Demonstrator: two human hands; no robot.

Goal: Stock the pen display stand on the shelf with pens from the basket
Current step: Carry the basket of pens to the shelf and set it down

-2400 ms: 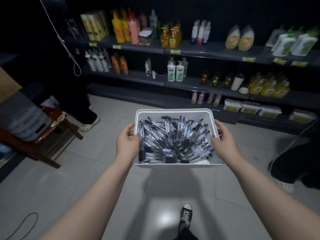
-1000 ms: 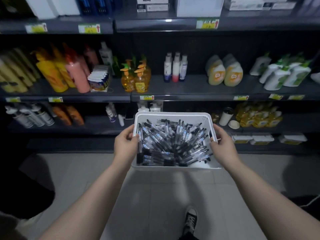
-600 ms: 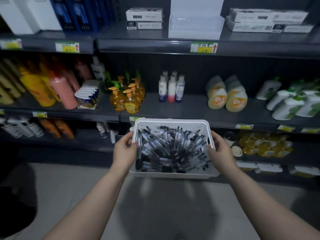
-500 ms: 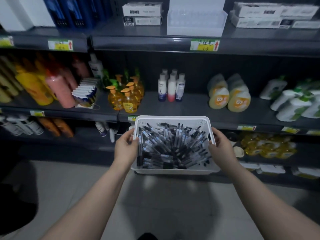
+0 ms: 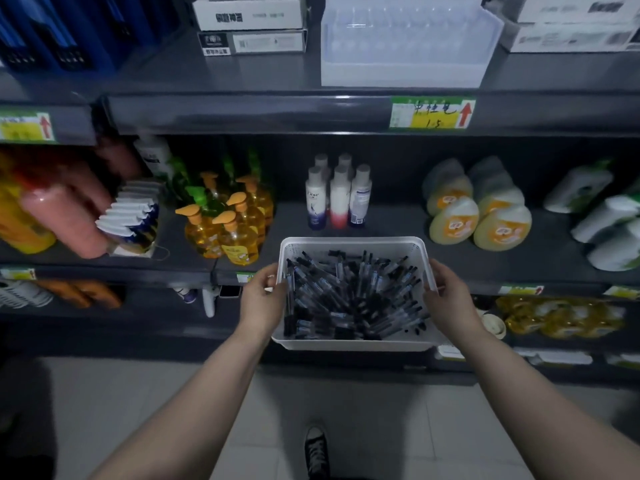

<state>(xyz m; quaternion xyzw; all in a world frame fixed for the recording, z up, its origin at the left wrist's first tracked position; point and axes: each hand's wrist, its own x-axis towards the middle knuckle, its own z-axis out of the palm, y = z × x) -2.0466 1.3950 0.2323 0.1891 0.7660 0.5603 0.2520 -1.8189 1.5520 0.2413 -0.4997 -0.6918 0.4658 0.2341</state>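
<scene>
Both hands on the basket (image 5: 353, 345), lower centre of frame. Left hand (image 5: 262, 301) grips the left rim, fingers curled over the edge. Right hand (image 5: 450, 303) grips the right rim the same way, thumb along the outside wall. The basket is white plastic, held roughly level in front of the middle shelf (image 5: 398, 233). Can't tell if its far end touches the shelf edge. Pens (image 5: 349, 299) lie in a loose pile inside it, with clear barrels, dark caps and mixed directions. The pen stand (image 5: 405, 46) is clear plastic, at top centre-right of frame on the top shelf (image 5: 263, 112), well above the basket and apart from it. A yellow-green price tag (image 5: 433, 112) with a red arrow sits on the shelf lip just below the stand. Stacked boxes (image 5: 250, 25) are left of the stand and more white boxes (image 5: 571, 26) are right of it. On the middle shelf, white bottles (image 5: 339, 197) stand just behind the basket, orange pump bottles (image 5: 230, 226) are to their left and pale round pouches (image 5: 478, 209) to their right. One dark sneaker (image 5: 316, 448) shows on the tiled floor (image 5: 104, 410) at bottom centre. The left edge of the frame is motion-blurred.
</scene>
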